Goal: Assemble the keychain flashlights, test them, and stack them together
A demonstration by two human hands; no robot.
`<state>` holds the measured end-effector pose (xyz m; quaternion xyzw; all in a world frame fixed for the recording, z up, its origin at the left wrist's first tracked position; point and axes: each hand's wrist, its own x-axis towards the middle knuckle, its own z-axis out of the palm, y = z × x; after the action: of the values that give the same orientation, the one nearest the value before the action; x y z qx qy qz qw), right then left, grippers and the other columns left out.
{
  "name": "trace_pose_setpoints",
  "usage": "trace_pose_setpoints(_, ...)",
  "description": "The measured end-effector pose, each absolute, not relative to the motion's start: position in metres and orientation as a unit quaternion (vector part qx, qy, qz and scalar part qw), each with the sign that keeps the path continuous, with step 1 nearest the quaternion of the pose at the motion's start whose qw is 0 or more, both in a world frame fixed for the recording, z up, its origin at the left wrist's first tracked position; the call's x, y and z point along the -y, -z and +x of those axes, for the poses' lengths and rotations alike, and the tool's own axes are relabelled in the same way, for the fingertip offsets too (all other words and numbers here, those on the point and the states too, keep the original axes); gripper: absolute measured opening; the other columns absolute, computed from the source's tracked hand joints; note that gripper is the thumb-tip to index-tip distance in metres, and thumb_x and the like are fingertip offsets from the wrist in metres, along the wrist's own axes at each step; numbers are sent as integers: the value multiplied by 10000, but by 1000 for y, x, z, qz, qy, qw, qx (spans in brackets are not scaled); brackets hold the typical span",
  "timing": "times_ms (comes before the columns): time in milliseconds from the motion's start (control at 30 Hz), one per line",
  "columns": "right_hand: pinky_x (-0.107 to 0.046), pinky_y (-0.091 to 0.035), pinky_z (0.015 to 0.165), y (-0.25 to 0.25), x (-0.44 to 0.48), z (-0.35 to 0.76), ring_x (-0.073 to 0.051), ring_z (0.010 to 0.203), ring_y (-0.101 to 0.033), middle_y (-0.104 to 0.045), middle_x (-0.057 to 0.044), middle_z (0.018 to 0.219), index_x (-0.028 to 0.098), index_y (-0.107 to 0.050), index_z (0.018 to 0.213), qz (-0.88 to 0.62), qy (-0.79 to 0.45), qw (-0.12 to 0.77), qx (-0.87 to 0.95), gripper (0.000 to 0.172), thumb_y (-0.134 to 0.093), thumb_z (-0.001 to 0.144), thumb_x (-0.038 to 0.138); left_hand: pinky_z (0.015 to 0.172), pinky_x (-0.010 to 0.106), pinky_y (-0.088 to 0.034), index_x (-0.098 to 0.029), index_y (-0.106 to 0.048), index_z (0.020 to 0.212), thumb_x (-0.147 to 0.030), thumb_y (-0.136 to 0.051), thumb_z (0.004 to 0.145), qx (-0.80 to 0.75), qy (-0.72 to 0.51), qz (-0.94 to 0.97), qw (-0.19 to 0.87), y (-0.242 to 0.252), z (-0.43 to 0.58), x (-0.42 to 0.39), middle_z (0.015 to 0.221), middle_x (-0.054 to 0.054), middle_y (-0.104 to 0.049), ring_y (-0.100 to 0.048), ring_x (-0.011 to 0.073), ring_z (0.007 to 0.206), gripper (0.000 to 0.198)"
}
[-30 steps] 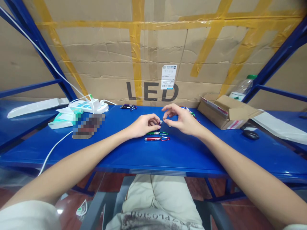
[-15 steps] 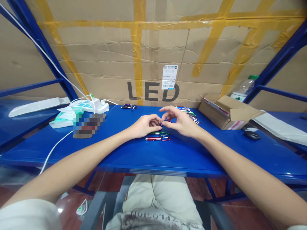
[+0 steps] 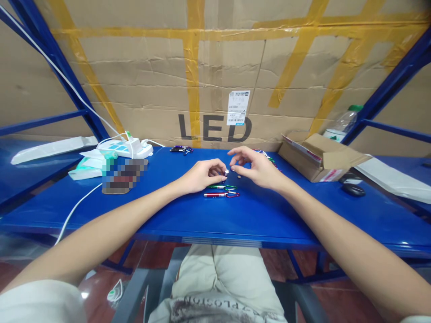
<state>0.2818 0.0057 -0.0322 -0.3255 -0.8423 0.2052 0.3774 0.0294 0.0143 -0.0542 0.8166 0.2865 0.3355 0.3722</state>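
My left hand (image 3: 206, 175) is closed around a small dark keychain penlight (image 3: 225, 177), most of it hidden by the fingers; its silvery end shows at the fingertips. Just to the right hovers my right hand (image 3: 251, 166), thumb and fingers apart, with nothing visible between them. A tiny tan piece (image 3: 239, 176) shows below the right thumb; what it is I cannot make out. Nearer to me, a green penlight (image 3: 222, 187) with a carabiner clip and a red penlight (image 3: 216, 195) lie side by side. My left hand partly covers the green one.
Several penlights (image 3: 266, 156) lie behind my right hand, and dark ones (image 3: 181, 149) at the back. An open carton (image 3: 319, 157) and a black mouse (image 3: 353, 190) are on the right. A power strip (image 3: 134, 148) with white cables stands on the left. Taped cardboard (image 3: 151, 89) backs the blue table (image 3: 202, 222).
My right hand has drawn slightly right, away from the left fingertips, and its fingers have parted. The penlight's silvery end and the tiny tan piece now show. My left hand is nearly still.
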Motion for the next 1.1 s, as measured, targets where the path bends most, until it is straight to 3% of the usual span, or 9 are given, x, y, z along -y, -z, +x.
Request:
trace_pose_setpoints(167, -433, -520, 905, 30, -16, 300, -259, 910, -703, -808, -66, 997, 220, -708, 1136, -378, -94, 278, 878, 207, -632, 944, 238, 900, 335, -574, -185, -725, 1083, -354, -772, 940, -291, -334, 840, 314, 49, 27, -13, 1031, 47, -785, -734, 189, 934, 226)
trace_pose_setpoints(433, -376, -532, 883, 33, -19, 303, -263, 985, -731, -820, -65, 1063, 226, -731, 1168, -392, -104, 149, 902, 287, -669, 895, 161, 960, 379, -592, -181, -717, 1107, -378, -777, 935, -300, -326, 833, 331, 53, 24, -19, 1064, 72, -808, -767, 225, 1012, 268)
trace_pose_setpoints(933, -370, -525, 856, 36, -18, 299, -260, 909, -747, -820, -61, 976, 223, -714, 1177, -396, -124, 149, 897, 267, -641, 929, 157, 939, 377, -597, -180, -724, 1098, -369, -787, 916, -305, -325, 827, 343, 56, 24, -21, 1049, 72, -806, -765, 223, 1004, 270)
trace_pose_setpoints(1100, -419, -515, 923, 32, -12, 294, -275, 962, -716, -819, -76, 1053, 223, -700, 1243, -380, -102, 255, 883, 291, -642, 961, 265, 907, 354, -593, -178, -728, 1092, -377, -791, 914, -306, -327, 826, 341, 54, 25, -19, 1022, 62, -798, -751, 206, 964, 274)
